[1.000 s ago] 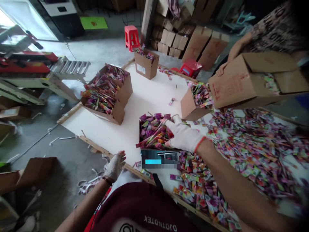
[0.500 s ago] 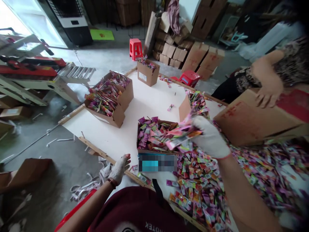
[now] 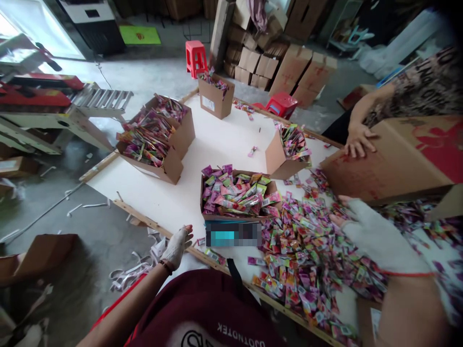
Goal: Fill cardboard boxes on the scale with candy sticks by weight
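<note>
My right hand (image 3: pixel 376 236), in a white fingerless glove, hovers over or touches a big pile of small colourful packets (image 3: pixel 300 260). Its fingers are apart, with nothing visible in them. My left hand (image 3: pixel 177 246), gloved the same way, rests near the table's front edge with fingers stretched out and nothing held. Between the hands, an open cardboard box (image 3: pixel 237 218) heaped with packets sits on a device with a blurred blue display (image 3: pixel 231 234), perhaps a scale. Just behind it stands a smaller carton (image 3: pixel 280 156), also full of packets.
Two filled cartons stand at the left (image 3: pixel 154 171) and back (image 3: pixel 217 99) of the white table (image 3: pixel 217 149). At the right, a person's hand (image 3: pixel 360 140) lies on a large tilted carton (image 3: pixel 390 164). Red stools (image 3: pixel 196 58) stand behind the table; a machine (image 3: pixel 72 111) is at the left.
My right hand has let go of a bunch of packets over the box and moved right to the pile. The person's hand shifted along the large carton. My left hand stays about the same.
</note>
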